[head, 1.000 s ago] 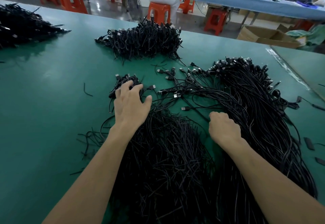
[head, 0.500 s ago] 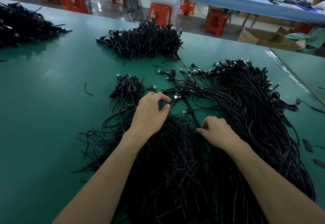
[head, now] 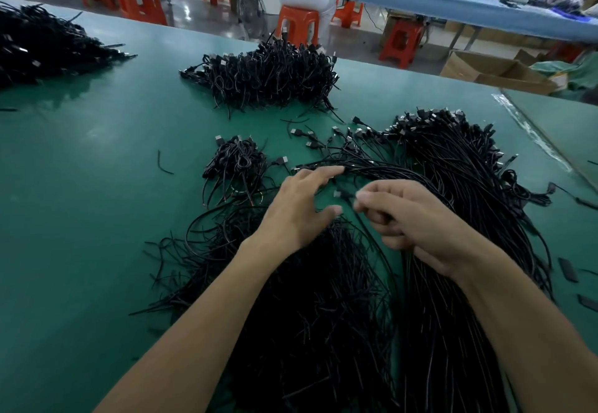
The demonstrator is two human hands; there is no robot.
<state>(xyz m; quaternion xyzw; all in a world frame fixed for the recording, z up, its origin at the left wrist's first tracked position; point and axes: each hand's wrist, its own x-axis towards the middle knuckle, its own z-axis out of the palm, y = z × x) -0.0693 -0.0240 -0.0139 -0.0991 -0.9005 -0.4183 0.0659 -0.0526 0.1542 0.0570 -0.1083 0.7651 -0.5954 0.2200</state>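
A big mass of loose black USB cables (head: 453,218) spreads over the green table (head: 81,186), plugs pointing away from me. My right hand (head: 417,221) hovers above it with fingers curled, pinching one thin black cable (head: 362,221) near its plug. My left hand (head: 301,208) is beside it, fingers spread and relaxed, tips over the cables, holding nothing. A small coiled bundle (head: 236,163) lies to the left of my left hand.
A larger heap of coiled cables (head: 268,75) sits further back, another heap (head: 42,46) at the far left. Short black scraps (head: 568,270) lie at the right. Beyond the far edge are orange stools (head: 297,24), a seated person and a cardboard box (head: 495,69).
My left hand left the small coiled bundle and moved right toward the middle. My right hand lifted off the pile and moved left, taking up one cable.
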